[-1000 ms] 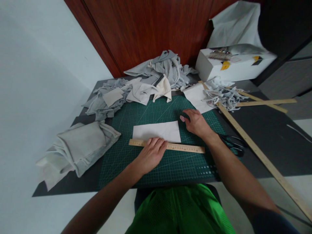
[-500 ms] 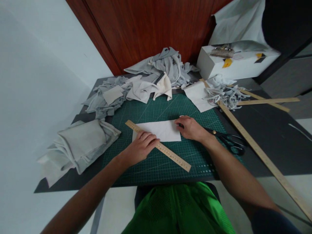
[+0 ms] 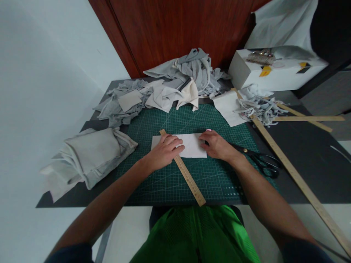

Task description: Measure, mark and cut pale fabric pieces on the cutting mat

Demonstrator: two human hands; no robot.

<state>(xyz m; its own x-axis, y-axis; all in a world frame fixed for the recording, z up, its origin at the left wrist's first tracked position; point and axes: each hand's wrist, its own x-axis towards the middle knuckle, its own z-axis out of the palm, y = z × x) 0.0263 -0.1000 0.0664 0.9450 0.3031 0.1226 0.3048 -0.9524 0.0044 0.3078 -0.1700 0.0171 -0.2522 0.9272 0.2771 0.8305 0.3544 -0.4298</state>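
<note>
A white rectangular piece of cloth (image 3: 192, 146) lies flat on a green cutting mat (image 3: 153, 186). Across it, slanting toward the table's front edge, is a wooden ruler (image 3: 189, 179). My left hand (image 3: 166, 148) rests over the ruler and grips it, with fingertips reaching onto the cloth. At the cloth's right end is my right hand (image 3: 215, 145), fingers curled in a pinch. A small pinkish-white bit shows above its knuckles; what it holds is mostly hidden. Black-handled scissors (image 3: 257, 157) lie just right of this hand, blades partly behind the wrist.
Folded grey cloth (image 3: 95, 149) is stacked at the left. Heaps of grey scraps (image 3: 192, 69) line the back. Thin strips (image 3: 260, 106) lie at the back right beside a white box (image 3: 276, 73). A long wooden ruler (image 3: 296, 171) runs past the front edge at the right.
The ruler has swung steeper: its far end moved right and its near end came toward me. My left hand moved with it. My right hand stays at the cloth's right end.
</note>
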